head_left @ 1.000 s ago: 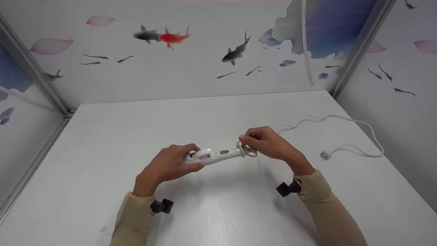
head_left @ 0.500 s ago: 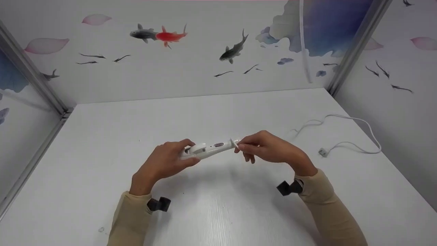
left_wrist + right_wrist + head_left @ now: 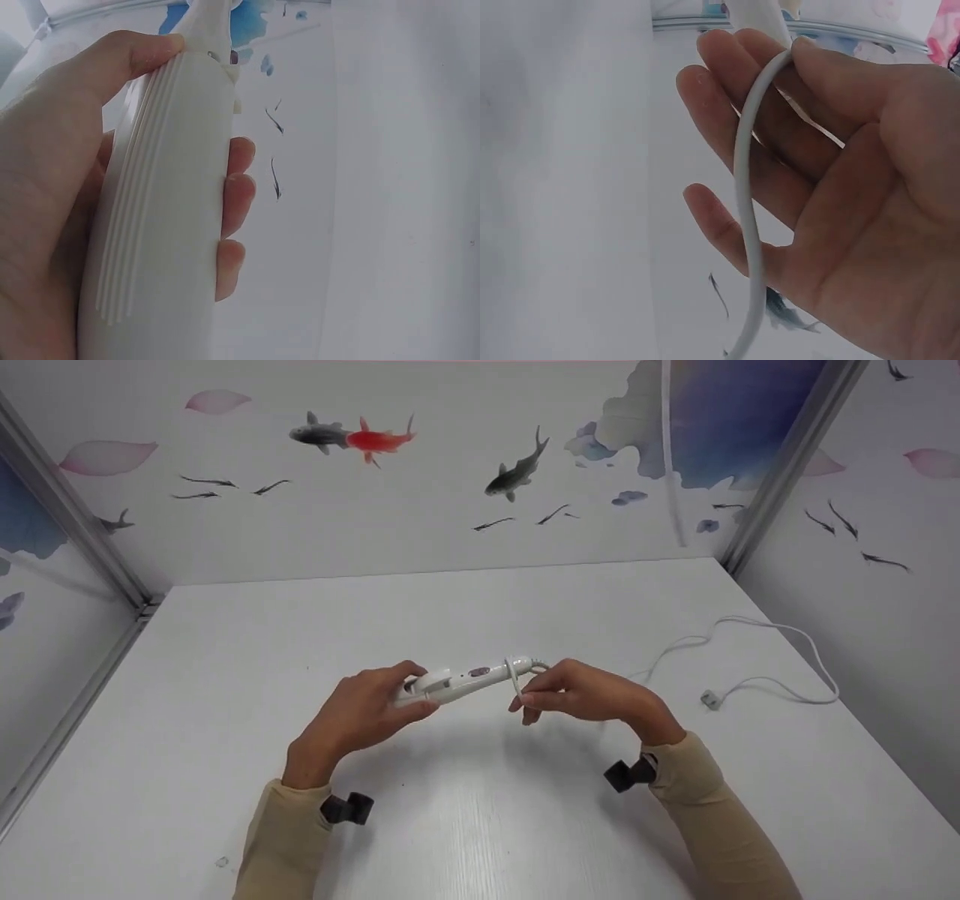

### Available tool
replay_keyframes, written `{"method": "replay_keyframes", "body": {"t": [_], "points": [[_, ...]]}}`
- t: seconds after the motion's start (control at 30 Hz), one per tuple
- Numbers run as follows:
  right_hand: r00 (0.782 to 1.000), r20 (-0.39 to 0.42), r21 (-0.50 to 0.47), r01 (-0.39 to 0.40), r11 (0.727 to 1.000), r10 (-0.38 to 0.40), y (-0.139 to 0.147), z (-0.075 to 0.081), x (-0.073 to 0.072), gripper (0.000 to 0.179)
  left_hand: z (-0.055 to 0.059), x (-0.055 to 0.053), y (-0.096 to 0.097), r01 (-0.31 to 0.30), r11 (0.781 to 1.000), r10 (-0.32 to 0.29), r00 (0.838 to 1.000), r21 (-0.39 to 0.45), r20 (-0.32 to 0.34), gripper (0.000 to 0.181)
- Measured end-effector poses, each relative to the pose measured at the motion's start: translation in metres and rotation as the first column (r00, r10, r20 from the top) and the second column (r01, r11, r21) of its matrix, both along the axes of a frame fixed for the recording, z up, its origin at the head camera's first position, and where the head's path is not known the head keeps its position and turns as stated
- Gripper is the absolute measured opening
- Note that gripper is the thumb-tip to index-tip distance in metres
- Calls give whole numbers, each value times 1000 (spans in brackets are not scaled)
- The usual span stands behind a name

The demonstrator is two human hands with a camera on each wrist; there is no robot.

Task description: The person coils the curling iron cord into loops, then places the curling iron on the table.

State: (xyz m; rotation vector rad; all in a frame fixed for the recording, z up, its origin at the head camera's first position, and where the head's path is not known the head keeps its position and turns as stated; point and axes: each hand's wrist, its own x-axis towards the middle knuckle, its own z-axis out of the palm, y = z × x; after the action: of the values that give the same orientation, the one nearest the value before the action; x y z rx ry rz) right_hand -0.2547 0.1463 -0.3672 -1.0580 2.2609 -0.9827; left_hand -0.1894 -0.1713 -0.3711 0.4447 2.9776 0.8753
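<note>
In the head view, the left hand covers one end of the white handheld device; the oval mark is too small to read, and the details of the plug too small to tell; the right hand hides part of the white cord; both sleeves run off the bottom edge; in the left wrist view, the device is cut off at top and bottom and hides part of the hand; in the right wrist view, the cord leaves by the bottom edge.
</note>
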Motion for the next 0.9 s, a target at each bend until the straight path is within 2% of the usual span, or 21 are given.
{"method": "replay_keyframes", "body": {"t": [0.13, 0.27, 0.4, 0.5, 0.73, 0.9], "points": [[999, 44, -4, 26, 1000, -26, -1, -10, -9, 27, 1, 1, -4, -4, 1000, 4, 1000, 26, -17, 38], [989, 63, 16, 132, 991, -133, 0, -19, -17, 30, 2, 2, -4, 12, 998, -10, 999, 55, -39, 38], [958, 78, 36, 275, 961, -277, 2, -27, -25, 31, 3, 2, -3, 31, 998, -29, 999, 61, -32, 38], [934, 65, 28, 351, 936, -353, 3, -30, -29, 27, 3, 1, -1, 30, 998, -30, 999, 49, -11, 38], [914, -4, -58, 406, 912, -407, 4, -27, -29, 9, 2, 0, 2, 61, 997, -61, 998, 37, 6, 39], [895, -18, -106, 442, 891, -446, 4, -24, -28, 12, -1, 1, 3, 68, 997, -70, 997, 48, 40, 37]]}}
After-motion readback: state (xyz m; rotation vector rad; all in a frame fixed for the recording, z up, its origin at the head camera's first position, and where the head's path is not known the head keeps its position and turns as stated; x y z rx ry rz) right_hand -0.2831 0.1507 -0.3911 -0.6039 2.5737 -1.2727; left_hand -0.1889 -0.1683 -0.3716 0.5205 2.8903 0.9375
